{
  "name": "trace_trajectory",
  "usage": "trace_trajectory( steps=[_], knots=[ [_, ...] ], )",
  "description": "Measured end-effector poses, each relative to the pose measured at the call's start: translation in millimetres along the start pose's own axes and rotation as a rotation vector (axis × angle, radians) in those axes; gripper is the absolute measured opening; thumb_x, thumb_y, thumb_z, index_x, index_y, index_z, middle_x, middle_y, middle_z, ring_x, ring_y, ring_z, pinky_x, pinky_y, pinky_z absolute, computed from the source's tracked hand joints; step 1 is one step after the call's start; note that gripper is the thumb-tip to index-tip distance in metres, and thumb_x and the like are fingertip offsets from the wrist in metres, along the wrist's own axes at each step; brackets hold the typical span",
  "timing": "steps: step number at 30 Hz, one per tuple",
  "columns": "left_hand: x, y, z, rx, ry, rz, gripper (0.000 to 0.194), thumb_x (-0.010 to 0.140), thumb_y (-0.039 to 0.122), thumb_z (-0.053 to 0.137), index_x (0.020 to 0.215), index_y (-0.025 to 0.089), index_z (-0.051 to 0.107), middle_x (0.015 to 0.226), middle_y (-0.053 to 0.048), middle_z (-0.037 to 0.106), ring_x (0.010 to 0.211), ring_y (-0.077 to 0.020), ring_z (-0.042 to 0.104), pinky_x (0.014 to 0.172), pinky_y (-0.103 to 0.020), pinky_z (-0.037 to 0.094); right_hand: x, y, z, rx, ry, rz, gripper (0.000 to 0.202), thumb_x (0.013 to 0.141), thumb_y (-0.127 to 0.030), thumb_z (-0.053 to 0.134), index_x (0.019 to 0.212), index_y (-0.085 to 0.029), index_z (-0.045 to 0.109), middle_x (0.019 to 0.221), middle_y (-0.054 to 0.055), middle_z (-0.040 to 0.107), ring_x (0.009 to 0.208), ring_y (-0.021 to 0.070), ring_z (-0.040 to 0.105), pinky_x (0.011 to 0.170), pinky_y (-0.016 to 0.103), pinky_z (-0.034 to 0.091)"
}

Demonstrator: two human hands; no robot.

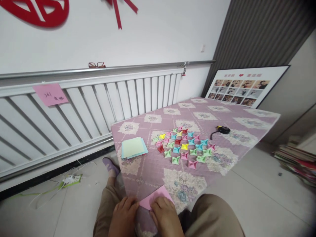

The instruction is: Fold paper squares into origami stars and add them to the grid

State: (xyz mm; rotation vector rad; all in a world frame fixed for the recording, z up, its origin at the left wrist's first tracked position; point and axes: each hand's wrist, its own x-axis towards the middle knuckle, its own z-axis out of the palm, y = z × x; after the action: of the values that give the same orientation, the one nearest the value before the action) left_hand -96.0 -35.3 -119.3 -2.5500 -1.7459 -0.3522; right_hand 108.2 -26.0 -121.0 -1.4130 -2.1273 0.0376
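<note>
A pink sheet of paper [158,197] lies at the near edge of the table, under my hands; it appears folded. My left hand [125,214] holds its left corner, the fingers bent together. On the paper's right part rests my right hand [164,212], fingers curled and pressing down on it. Further up the table, several small folded paper shapes [184,146] in pink, green, blue, yellow and red stand in loose rows. A stack of square paper [134,147], pale yellow over blue, lies at the table's left.
The patterned tablecloth [185,184] covers the table. A black coiled cable [223,130] lies at its right. Behind are a white radiator [143,95] and a photo board [238,85]. A power strip [71,180] is on the floor at left.
</note>
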Motion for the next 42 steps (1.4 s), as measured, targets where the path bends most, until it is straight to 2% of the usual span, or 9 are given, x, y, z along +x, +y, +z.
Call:
trace_trajectory(
  steps=[3, 8, 12, 19, 24, 27, 33, 39, 42],
  knots=[
    [10, 10, -3.7, -0.100, 0.059, -0.029, 0.043, 0.074, 0.004, 0.051, 0.107, 0.028, 0.065, 0.114, -0.002, 0.065, 0.104, -0.0213, 0.058, 0.086, -0.033, 0.046, -4, -1, 4, -0.045, 0.039, -0.034, 0.024, 0.071, -0.024, 0.076, 0.091, -0.027, 0.063, 0.085, -0.003, 0.064, 0.076, 0.0163, 0.055, 0.070, 0.028, 0.037],
    [21, 26, 5.0, -0.184, 0.293, 0.135, 0.033, 0.075, 0.006, 0.050, 0.097, 0.026, 0.065, 0.100, -0.002, 0.067, 0.093, -0.0213, 0.059, 0.084, -0.035, 0.046, -6, -1, 10, -0.100, 0.105, -0.089, 0.013, 0.075, -0.020, 0.071, 0.078, -0.023, 0.060, 0.076, -0.002, 0.061, 0.072, 0.0163, 0.054, 0.069, 0.029, 0.038],
    [31, 31, 0.2, -0.219, 0.317, 0.185, 0.026, 0.080, 0.004, 0.045, 0.084, 0.023, 0.063, 0.086, -0.001, 0.065, 0.080, -0.0183, 0.058, 0.075, -0.032, 0.046, -4, -1, 9, -0.131, 0.120, -0.125, 0.012, 0.076, -0.019, 0.070, 0.074, -0.022, 0.058, 0.073, -0.002, 0.059, 0.070, 0.0169, 0.053, 0.068, 0.030, 0.038],
    [41, 38, -51.5, -0.277, 0.474, 0.307, 0.025, 0.092, 0.012, 0.039, 0.086, 0.021, 0.062, 0.082, -0.002, 0.062, 0.077, -0.0173, 0.056, 0.072, -0.030, 0.046, 7, -15, -25, -0.120, 0.124, -0.065, 0.014, 0.076, -0.012, 0.064, 0.072, -0.022, 0.057, 0.070, -0.001, 0.057, 0.066, 0.0168, 0.053, 0.062, 0.028, 0.038],
    [38, 35, -84.5, -0.388, 0.636, 0.125, 0.025, 0.090, 0.016, 0.048, 0.113, 0.019, 0.055, 0.109, -0.009, 0.056, 0.102, -0.0210, 0.054, 0.086, -0.034, 0.047, 26, -22, -53, 0.468, 0.050, 0.215, 0.015, 0.087, -0.023, 0.049, 0.074, -0.021, 0.056, 0.069, -0.002, 0.057, 0.063, 0.0125, 0.052, 0.058, 0.022, 0.039],
    [34, 32, -82.7, -0.496, 0.586, 0.012, 0.024, 0.090, 0.017, 0.045, 0.112, 0.020, 0.055, 0.113, -0.010, 0.054, 0.105, -0.0213, 0.053, 0.088, -0.036, 0.048, 32, -11, -53, 0.788, 0.051, 0.500, 0.021, 0.083, -0.036, 0.051, 0.068, -0.021, 0.050, 0.055, -0.006, 0.046, 0.050, 0.0112, 0.045, 0.049, 0.022, 0.035],
    [14, 40, -38.4, -0.519, 0.322, 0.040, 0.030, 0.082, 0.015, 0.053, 0.111, 0.022, 0.057, 0.112, -0.009, 0.056, 0.106, -0.0232, 0.054, 0.090, -0.041, 0.048, 23, 12, -39, 0.746, 0.040, 0.581, 0.016, 0.075, -0.034, 0.054, 0.084, -0.022, 0.052, 0.055, -0.006, 0.050, 0.051, 0.0151, 0.051, 0.053, 0.025, 0.039],
    [8, 64, -14.4, -0.404, 0.094, 0.061, 0.050, 0.068, 0.009, 0.060, 0.117, 0.021, 0.054, 0.123, -0.011, 0.054, 0.114, -0.0293, 0.049, 0.097, -0.050, 0.041, 12, 16, -38, 0.300, -0.168, 0.556, 0.026, 0.085, -0.025, 0.045, 0.111, -0.021, 0.047, 0.070, -0.001, 0.065, 0.060, 0.0181, 0.063, 0.055, 0.026, 0.040],
    [13, 68, -14.7, -0.355, 0.047, 0.038, 0.049, 0.068, 0.007, 0.057, 0.116, 0.020, 0.055, 0.121, -0.011, 0.056, 0.113, -0.0291, 0.049, 0.097, -0.050, 0.040, 10, 20, -36, 0.055, -0.205, 0.430, 0.019, 0.087, -0.021, 0.047, 0.104, -0.020, 0.052, 0.073, 0.001, 0.065, 0.065, 0.0181, 0.063, 0.056, 0.025, 0.039]
  ],
)
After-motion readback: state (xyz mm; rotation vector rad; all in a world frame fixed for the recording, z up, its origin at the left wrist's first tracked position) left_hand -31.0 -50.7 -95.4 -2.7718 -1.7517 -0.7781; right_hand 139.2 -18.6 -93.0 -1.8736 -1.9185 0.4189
